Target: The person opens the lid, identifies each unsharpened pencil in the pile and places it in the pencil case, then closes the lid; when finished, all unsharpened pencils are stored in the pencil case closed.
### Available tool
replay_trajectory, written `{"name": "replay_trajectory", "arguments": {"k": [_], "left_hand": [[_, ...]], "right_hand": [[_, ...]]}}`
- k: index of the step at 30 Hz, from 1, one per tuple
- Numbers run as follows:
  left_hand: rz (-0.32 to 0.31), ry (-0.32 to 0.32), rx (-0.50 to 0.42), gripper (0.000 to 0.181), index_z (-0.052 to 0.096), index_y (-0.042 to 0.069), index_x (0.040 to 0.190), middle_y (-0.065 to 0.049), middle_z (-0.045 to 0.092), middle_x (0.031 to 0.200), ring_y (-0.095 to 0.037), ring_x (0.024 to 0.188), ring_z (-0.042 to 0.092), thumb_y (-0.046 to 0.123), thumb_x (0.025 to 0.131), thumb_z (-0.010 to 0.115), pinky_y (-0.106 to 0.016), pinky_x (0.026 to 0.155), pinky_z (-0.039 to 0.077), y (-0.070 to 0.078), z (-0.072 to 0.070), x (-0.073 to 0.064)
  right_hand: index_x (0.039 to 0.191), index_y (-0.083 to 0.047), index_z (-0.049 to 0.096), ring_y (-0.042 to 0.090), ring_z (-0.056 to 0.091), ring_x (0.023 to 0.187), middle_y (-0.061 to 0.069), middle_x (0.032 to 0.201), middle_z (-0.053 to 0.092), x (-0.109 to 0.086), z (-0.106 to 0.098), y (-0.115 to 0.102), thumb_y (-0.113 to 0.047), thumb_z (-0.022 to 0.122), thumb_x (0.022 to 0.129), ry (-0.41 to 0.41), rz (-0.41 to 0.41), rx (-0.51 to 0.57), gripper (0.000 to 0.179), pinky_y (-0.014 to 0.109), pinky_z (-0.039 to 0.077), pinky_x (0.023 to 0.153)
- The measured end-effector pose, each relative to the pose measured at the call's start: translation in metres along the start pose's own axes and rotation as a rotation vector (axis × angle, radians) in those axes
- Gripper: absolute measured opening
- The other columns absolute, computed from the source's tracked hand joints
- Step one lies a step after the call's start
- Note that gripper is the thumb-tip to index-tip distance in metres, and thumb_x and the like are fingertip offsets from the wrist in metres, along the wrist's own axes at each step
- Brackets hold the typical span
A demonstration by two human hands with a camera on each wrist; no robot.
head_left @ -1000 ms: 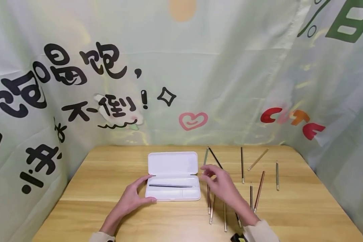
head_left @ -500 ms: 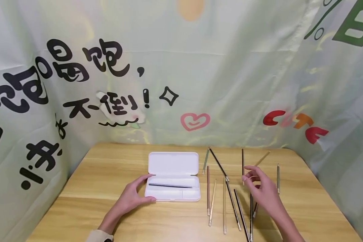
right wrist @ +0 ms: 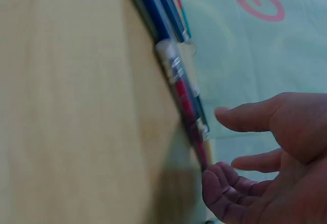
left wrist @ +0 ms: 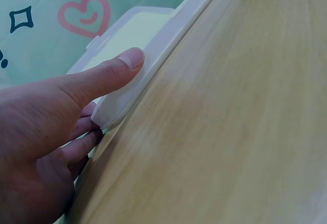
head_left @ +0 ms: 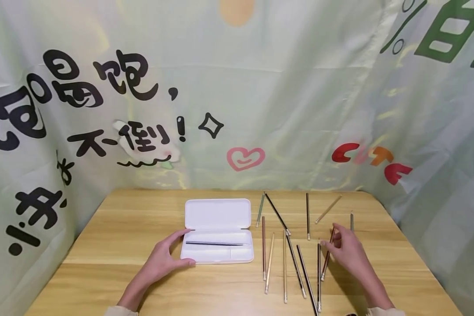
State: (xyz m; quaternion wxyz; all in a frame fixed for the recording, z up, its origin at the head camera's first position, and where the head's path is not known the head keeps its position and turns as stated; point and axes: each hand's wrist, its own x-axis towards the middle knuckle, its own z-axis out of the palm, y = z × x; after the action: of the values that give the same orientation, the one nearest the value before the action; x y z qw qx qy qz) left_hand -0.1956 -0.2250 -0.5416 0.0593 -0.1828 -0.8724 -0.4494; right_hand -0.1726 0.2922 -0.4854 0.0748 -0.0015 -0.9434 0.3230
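An opened white pencil case point(head_left: 217, 213) stands left of centre, its lid tilted back. One dark pencil point(head_left: 215, 243) lies lengthwise inside. My left hand point(head_left: 162, 259) grips the case's left end, with the thumb on the front edge and the fingers behind, as the left wrist view also shows. My right hand point(head_left: 349, 252) is over the right part of the table, beside a dark red pencil point(head_left: 328, 259); its fingertips overlap that pencil's upper end. In the right wrist view, thumb and forefinger are apart, and the red pencil point(right wrist: 186, 101) runs toward the curled lower fingers.
Several pencils lie scattered right of the case, including black pencils point(head_left: 307, 215), natural-wood pencils point(head_left: 284, 272), a green one point(head_left: 260, 210) and a grey one point(head_left: 352, 221). A printed cloth point(head_left: 292, 109) hangs behind the wooden table point(head_left: 114, 228).
My right hand has moved from beside the case rightward across the pencils to the dark red one. My left hand keeps its grip on the case. The view has shifted slightly.
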Motion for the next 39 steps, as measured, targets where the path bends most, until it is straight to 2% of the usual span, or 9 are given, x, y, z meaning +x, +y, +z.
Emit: {"name": "replay_trajectory", "arguments": {"k": [5, 11, 15, 19, 24, 30, 33, 35, 39], "left_hand": [[-0.026, 0.005, 0.008, 0.089, 0.058, 0.017, 0.145, -0.012, 0.058, 0.147, -0.04, 0.136, 0.05, 0.045, 0.068, 0.095, -0.065, 0.109, 0.038, -0.002, -0.004, -0.005], [-0.04, 0.018, 0.033, 0.089, 0.058, 0.018, 0.144, -0.013, 0.058, 0.146, -0.041, 0.136, 0.05, 0.046, 0.068, 0.095, -0.067, 0.108, 0.038, -0.004, -0.01, -0.006], [-0.042, 0.014, 0.032, 0.089, 0.058, 0.018, 0.144, -0.013, 0.058, 0.146, -0.04, 0.136, 0.049, 0.046, 0.068, 0.095, -0.066, 0.109, 0.036, -0.004, -0.01, -0.004], [-0.043, 0.011, 0.031, 0.089, 0.058, 0.017, 0.144, -0.014, 0.058, 0.146, -0.041, 0.137, 0.049, 0.044, 0.069, 0.095, -0.067, 0.11, 0.035, -0.004, -0.009, -0.004], [-0.046, 0.013, 0.031, 0.088, 0.058, 0.016, 0.144, -0.015, 0.058, 0.146, -0.042, 0.137, 0.048, 0.042, 0.069, 0.095, -0.068, 0.109, 0.034, -0.002, -0.009, -0.003], [-0.052, 0.008, 0.04, 0.086, 0.059, 0.018, 0.143, -0.012, 0.059, 0.145, -0.039, 0.136, 0.049, 0.044, 0.069, 0.095, -0.066, 0.109, 0.036, -0.002, -0.007, -0.004], [-0.052, 0.003, 0.046, 0.085, 0.059, 0.019, 0.143, -0.012, 0.059, 0.145, -0.039, 0.136, 0.05, 0.045, 0.07, 0.095, -0.066, 0.109, 0.035, -0.001, -0.005, -0.004], [-0.052, 0.002, 0.042, 0.085, 0.059, 0.019, 0.143, -0.012, 0.059, 0.145, -0.039, 0.136, 0.049, 0.045, 0.07, 0.095, -0.066, 0.109, 0.035, 0.0, -0.003, -0.003], [-0.054, -0.004, 0.037, 0.086, 0.059, 0.018, 0.143, -0.012, 0.059, 0.145, -0.039, 0.136, 0.049, 0.045, 0.069, 0.095, -0.065, 0.11, 0.035, 0.002, 0.001, -0.001]], "right_hand": [[0.135, 0.022, 0.046, 0.022, 0.05, 0.077, 0.011, 0.086, 0.055, 0.004, 0.007, 0.006, -0.012, 0.081, 0.086, -0.059, 0.014, -0.05, 0.07, 0.036, 0.043, 0.065], [0.131, 0.02, 0.054, 0.02, 0.06, 0.077, 0.007, 0.084, 0.065, 0.005, 0.01, 0.003, 0.001, 0.077, 0.085, -0.08, 0.017, -0.031, 0.055, 0.034, 0.053, 0.064], [0.13, 0.014, 0.058, 0.02, 0.061, 0.074, 0.006, 0.081, 0.067, 0.003, 0.008, 0.002, 0.004, 0.071, 0.085, -0.07, 0.043, -0.025, 0.048, 0.034, 0.052, 0.062], [0.127, 0.009, 0.062, 0.019, 0.058, 0.073, 0.005, 0.081, 0.069, 0.003, 0.004, 0.001, 0.002, 0.069, 0.083, -0.05, 0.047, -0.023, 0.045, 0.034, 0.047, 0.062], [0.124, 0.006, 0.065, 0.019, 0.061, 0.076, 0.005, 0.086, 0.067, 0.001, 0.002, -0.004, 0.001, 0.065, 0.088, -0.019, 0.047, 0.028, 0.036, 0.029, 0.048, 0.059], [0.122, 0.005, 0.066, 0.014, 0.056, 0.067, 0.013, 0.091, 0.064, 0.001, 0.006, -0.013, 0.004, 0.056, 0.098, 0.062, -0.054, 0.103, 0.025, 0.025, 0.045, 0.051], [0.114, 0.005, 0.069, 0.014, 0.054, 0.065, 0.015, 0.092, 0.066, 0.001, 0.011, -0.016, 0.007, 0.058, 0.097, 0.136, -0.106, 0.114, 0.02, 0.025, 0.046, 0.053], [0.109, 0.003, 0.071, 0.016, 0.059, 0.071, 0.014, 0.093, 0.068, 0.001, 0.014, -0.018, 0.008, 0.061, 0.096, 0.172, -0.121, 0.125, 0.017, 0.024, 0.05, 0.058], [0.108, 0.002, 0.073, 0.023, 0.067, 0.083, 0.013, 0.095, 0.069, -0.004, 0.017, -0.024, 0.011, 0.064, 0.092, 0.169, -0.128, 0.177, 0.02, 0.026, 0.058, 0.067]]}}
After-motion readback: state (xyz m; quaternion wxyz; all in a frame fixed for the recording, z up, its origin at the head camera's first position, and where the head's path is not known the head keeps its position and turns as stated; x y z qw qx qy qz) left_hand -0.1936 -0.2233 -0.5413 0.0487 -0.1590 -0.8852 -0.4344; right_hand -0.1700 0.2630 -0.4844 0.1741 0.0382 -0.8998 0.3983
